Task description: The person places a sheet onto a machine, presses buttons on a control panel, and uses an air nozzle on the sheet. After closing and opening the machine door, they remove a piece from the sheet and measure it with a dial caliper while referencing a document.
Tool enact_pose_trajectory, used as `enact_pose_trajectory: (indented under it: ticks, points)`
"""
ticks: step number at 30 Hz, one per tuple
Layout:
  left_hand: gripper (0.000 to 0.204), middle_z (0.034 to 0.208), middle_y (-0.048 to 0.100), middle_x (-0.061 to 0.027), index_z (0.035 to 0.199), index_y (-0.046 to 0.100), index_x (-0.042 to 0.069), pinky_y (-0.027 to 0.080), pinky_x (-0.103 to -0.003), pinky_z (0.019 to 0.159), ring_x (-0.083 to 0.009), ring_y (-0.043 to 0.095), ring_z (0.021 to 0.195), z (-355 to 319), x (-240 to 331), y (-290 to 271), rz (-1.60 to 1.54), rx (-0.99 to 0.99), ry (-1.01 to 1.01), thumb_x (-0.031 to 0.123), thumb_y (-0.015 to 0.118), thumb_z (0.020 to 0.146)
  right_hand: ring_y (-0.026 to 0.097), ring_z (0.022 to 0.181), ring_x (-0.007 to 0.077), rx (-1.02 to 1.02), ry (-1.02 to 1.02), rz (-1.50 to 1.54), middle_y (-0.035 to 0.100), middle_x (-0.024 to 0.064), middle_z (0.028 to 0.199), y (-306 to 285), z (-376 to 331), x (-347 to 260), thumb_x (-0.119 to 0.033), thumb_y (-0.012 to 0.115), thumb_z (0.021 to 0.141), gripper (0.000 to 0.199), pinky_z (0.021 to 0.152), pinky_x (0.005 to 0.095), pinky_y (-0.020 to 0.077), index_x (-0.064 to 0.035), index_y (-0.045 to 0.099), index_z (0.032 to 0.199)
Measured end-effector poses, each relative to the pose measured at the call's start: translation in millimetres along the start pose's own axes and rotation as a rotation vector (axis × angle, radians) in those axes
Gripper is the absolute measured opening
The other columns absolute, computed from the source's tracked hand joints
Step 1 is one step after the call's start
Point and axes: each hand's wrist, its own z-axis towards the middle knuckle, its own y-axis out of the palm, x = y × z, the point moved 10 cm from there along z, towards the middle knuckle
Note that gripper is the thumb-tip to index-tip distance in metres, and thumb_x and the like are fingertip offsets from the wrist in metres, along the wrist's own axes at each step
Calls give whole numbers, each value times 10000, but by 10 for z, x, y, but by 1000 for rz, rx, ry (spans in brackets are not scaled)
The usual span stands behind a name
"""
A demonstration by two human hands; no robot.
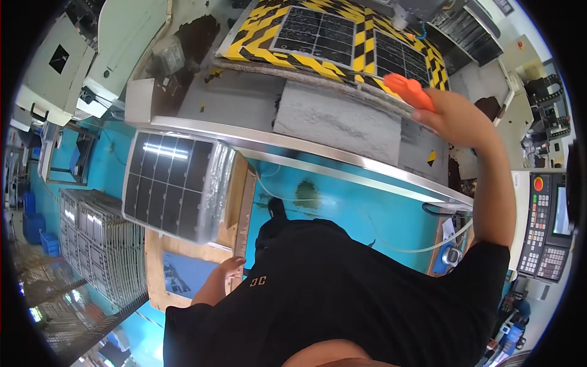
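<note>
My right hand (455, 119) is closed around a bright orange object (408, 90) with a lumpy outline; its exact kind does not show. It is held over the front edge of a fixture plate (260, 33) bordered with yellow-and-black striped tape. Two black gridded panels, one on the left (315, 33) and one on the right (400, 58), lie on that plate, with whitish wet-looking streaks. Low at my left side, my left hand (231, 268) is beside the wooden bench's edge, fingers loosely bent and apart, with nothing visible in it.
A stack of gridded panels (165, 180) in clear wrap stands on the wooden bench (160, 269). Farther left are racked panels (92, 232). The machine's metal sill (257, 142) runs in front of me. At right is a control panel (541, 226); a pale hose (403, 249) crosses the blue floor.
</note>
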Motion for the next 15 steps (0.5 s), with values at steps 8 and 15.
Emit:
enact_pose_trajectory:
  ticks: [8, 15]
  points:
    - [522, 1410, 566, -26, 1419, 528, 232, 425, -509, 996, -233, 514, 1279, -44, 405, -120, 13, -119, 105, 503, 590, 977, 640, 885, 393, -29, -14, -264, 660, 210, 928, -60, 1237, -977, -411, 631, 952, 415, 782, 468, 489, -1, 611, 1013]
    - [418, 1170, 666, 28, 1290, 626, 208, 482, -448, 817, -166, 597, 1063, -152, 424, -165, -23, -92, 40, 207, 696, 879, 652, 868, 397, -105, -37, -369, 666, 197, 874, -127, 1420, -1001, -399, 645, 944, 399, 785, 468, 495, -4, 607, 988]
